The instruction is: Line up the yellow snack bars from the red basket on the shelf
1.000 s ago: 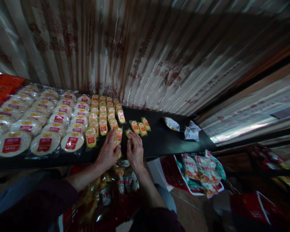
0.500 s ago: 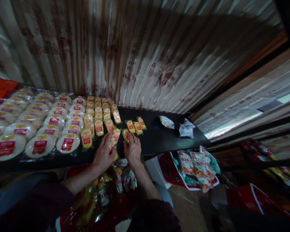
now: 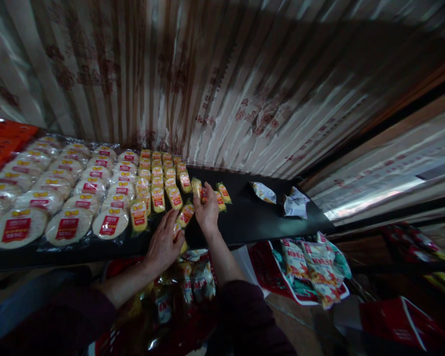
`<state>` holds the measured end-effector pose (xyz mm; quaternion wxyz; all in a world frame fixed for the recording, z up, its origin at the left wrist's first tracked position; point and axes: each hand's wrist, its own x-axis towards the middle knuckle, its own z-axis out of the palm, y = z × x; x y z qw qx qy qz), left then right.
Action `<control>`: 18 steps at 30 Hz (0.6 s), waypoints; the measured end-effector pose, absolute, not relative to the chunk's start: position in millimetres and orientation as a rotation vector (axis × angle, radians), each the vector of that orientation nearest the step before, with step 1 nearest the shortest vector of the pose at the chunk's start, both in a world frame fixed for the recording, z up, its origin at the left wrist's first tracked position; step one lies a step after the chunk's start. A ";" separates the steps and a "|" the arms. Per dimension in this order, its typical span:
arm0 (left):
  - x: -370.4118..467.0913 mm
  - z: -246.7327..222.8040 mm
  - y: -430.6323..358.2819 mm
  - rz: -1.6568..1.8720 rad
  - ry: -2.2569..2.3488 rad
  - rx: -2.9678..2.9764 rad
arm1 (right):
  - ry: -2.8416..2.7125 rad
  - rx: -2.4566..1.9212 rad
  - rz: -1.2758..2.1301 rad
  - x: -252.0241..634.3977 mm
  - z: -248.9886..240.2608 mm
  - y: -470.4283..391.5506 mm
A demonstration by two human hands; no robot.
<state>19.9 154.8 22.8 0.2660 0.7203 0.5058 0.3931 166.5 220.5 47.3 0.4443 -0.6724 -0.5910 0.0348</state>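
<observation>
My left hand (image 3: 165, 243) is closed around small yellow snack packets with red labels, near the front edge of the black shelf (image 3: 241, 222). One yellow packet (image 3: 186, 214) pokes out past its fingertips, tilted. Farther back, my right hand (image 3: 207, 211) pinches another small packet (image 3: 196, 187) between thumb and fingers, just right of the rows of yellow packets (image 3: 157, 199). Partly behind that hand, a few loose packets (image 3: 223, 193) lie on the shelf.
Rows of large round wrapped crackers (image 3: 110, 224) fill the shelf's left, beside an orange crate (image 3: 7, 141). Two white packets (image 3: 296, 203) lie at the right. Below stand a red basket of snack bags (image 3: 163, 306) and another basket (image 3: 311, 301). Printed sheeting (image 3: 193, 89) hangs behind.
My right hand has moved toward the back of the shelf and now holds a packet near the row's end. The left hand stays by the front edge with its packets. The view has shifted slightly.
</observation>
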 end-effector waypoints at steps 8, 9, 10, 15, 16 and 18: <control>18.0 26.2 155.8 1.047 1.364 1.964 | -1.491 -1.702 0.209 169.9 44.2 267.1; 17.9 26.4 156.0 1.051 1.362 1.965 | -1.515 -1.714 0.209 169.2 44.4 267.8; 18.0 26.5 156.1 1.055 1.358 1.965 | -1.538 -1.723 0.204 168.0 44.7 267.6; 19.6 26.0 156.2 1.040 1.300 1.978 | -1.634 -1.772 0.137 161.7 48.5 259.5; 20.0 25.8 156.1 1.037 1.297 1.981 | -1.662 -1.772 0.128 161.4 49.1 257.6; 20.6 25.6 156.0 1.037 1.299 1.981 | -1.706 -1.748 0.127 162.0 49.1 255.1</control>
